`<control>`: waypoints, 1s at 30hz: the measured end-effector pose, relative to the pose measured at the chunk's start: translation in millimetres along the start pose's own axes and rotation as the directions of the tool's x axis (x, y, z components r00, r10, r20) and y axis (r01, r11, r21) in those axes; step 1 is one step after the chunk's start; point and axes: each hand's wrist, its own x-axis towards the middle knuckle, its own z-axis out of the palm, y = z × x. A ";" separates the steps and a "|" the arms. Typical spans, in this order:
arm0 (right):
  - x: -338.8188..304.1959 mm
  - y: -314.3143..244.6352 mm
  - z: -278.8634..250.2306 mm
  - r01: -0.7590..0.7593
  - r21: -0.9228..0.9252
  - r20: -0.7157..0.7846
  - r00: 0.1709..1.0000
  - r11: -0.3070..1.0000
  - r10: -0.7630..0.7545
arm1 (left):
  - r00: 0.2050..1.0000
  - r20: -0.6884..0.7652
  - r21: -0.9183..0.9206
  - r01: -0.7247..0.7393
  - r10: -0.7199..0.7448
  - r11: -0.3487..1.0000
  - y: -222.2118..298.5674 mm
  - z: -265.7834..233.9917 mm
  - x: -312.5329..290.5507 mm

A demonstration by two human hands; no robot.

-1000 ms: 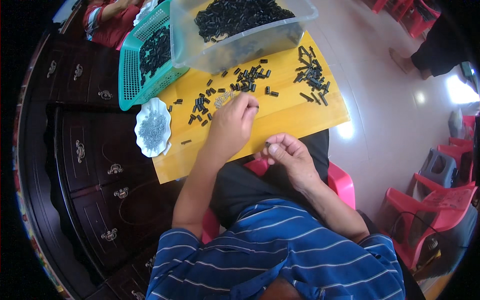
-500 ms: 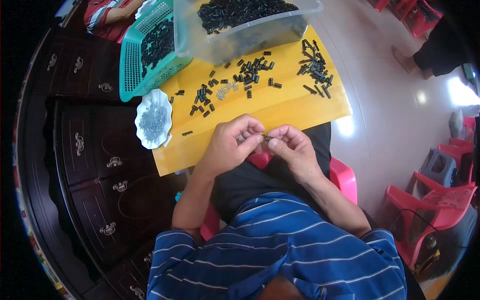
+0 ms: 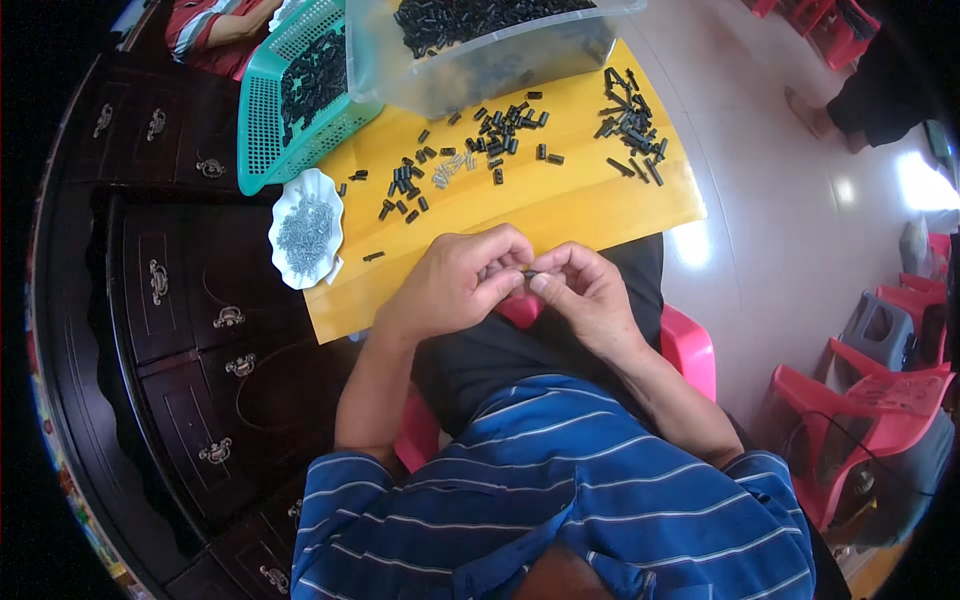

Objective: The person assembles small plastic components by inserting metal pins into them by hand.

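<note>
My left hand (image 3: 468, 277) and my right hand (image 3: 585, 290) meet at the near edge of the yellow table, thumbs and fingertips pinched together. Between them is a small dark piece (image 3: 531, 273), mostly hidden by the fingers; its exact kind cannot be made out. Beyond the hands lie loose black cylindrical pieces (image 3: 510, 130), with small clear pins (image 3: 453, 170) among them. A single thin black piece (image 3: 374, 256) rests left of my left hand. At the table's right lies a pile of longer black pieces (image 3: 632, 125).
A white scalloped dish (image 3: 283, 270) of small clear pieces stands at the table's left edge. Behind it are a green basket (image 3: 256, 140) and a translucent bin (image 3: 480, 85), both holding black parts. Dark drawers (image 3: 165, 280) flank the left. Another person's arm (image 3: 238, 28) shows at top left.
Both hands stay pinched together at nearly the same spot, with slight shifts of the fingers. The table and its contents appear slightly higher in the picture.
</note>
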 end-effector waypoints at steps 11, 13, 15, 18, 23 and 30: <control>-1.7 -1.9 1.8 0.147 -0.287 -0.068 0.982 0.946 -0.174 | 0.996 0.050 -0.085 0.077 -0.073 0.993 -3.6 0.1 6.1; -0.3 -2.6 0.9 0.113 -0.224 -0.057 0.990 0.968 -0.129 | 0.997 0.054 -0.050 0.054 -0.052 0.997 0.0 -2.0 8.7; 0.4 -2.7 0.0 0.078 -0.160 -0.044 0.995 0.984 -0.086 | 0.998 0.059 -0.014 0.031 -0.030 0.999 1.0 -2.3 10.6; 1.8 -1.1 -2.9 0.008 -0.095 0.002 1.000 0.995 -0.008 | 0.997 0.080 0.052 -0.007 0.003 0.999 0.2 -0.6 12.1; 2.9 -6.4 -9.2 -0.211 0.234 0.043 0.978 0.949 0.207 | 1.000 -0.023 0.149 -0.004 0.008 0.989 6.8 3.6 8.7; 5.6 -5.3 -9.5 -0.248 0.378 0.061 0.968 0.892 0.244 | 0.930 -0.182 0.556 -0.171 0.320 0.813 1.2 26.3 7.8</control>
